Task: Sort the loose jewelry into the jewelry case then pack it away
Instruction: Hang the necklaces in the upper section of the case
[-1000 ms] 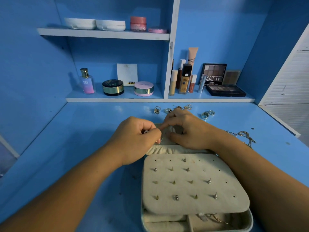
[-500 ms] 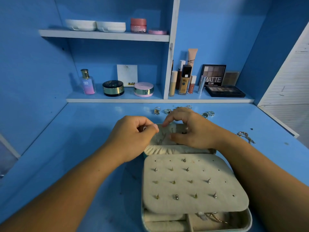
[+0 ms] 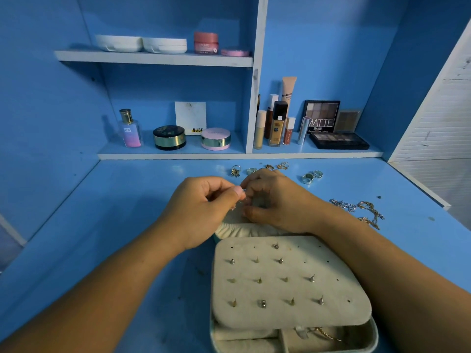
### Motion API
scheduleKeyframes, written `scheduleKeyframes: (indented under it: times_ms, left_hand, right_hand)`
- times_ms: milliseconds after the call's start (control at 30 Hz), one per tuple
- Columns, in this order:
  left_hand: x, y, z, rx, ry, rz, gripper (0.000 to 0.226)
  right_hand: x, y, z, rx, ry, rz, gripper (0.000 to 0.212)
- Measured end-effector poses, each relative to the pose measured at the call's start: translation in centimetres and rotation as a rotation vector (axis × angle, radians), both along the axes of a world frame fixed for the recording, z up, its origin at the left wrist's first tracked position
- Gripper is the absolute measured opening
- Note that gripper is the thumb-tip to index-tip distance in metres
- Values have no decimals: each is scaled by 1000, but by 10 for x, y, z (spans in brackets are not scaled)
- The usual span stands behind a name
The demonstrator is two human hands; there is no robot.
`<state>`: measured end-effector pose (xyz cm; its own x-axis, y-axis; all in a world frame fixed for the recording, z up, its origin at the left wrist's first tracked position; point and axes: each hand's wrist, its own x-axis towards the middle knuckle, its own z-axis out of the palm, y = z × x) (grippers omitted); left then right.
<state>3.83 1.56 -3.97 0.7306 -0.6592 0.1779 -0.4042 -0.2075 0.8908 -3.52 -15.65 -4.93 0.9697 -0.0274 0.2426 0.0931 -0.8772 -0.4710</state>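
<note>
The step in hand is sorting, with one item being fitted into the open jewelry case (image 3: pixel 372 336), which sits at the near edge of the bench (image 3: pixel 122 225), right of the middle. Its padded earring panel (image 3: pixel 288 284) lies flat over the tray and carries about a dozen studs. Beyond it is the gathered pocket (image 3: pixel 237 229) of the lid. Both hands meet just above that pocket. The left hand (image 3: pixel 204 210) has its fingers curled in and its thumb and forefinger pinched on a small piece of jewelry (image 3: pixel 234 206), too tiny to name. The right hand (image 3: pixel 277 202) is curled beside it with fingertips touching the left's. Whether it grips the same piece or a fitting in the lid cannot be told. Much is still unsorted: several rings (image 3: pixel 308 177) lie scattered along the far edge of the bench, and tangled chains (image 3: pixel 367 212) lie toward the right edge. The next move likely calls for fine, steady finger work to seat this piece. Only then would a hand need to reach back for a ring.
</note>
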Motion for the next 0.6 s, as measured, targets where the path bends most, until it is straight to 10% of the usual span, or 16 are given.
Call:
scheduleKeyframes:
  times_ms: [600]
  left_hand:
    - [0,1,1,30,56,78,17]
  right_hand:
    - [-2,-6,6,-26,-31,-131,11]
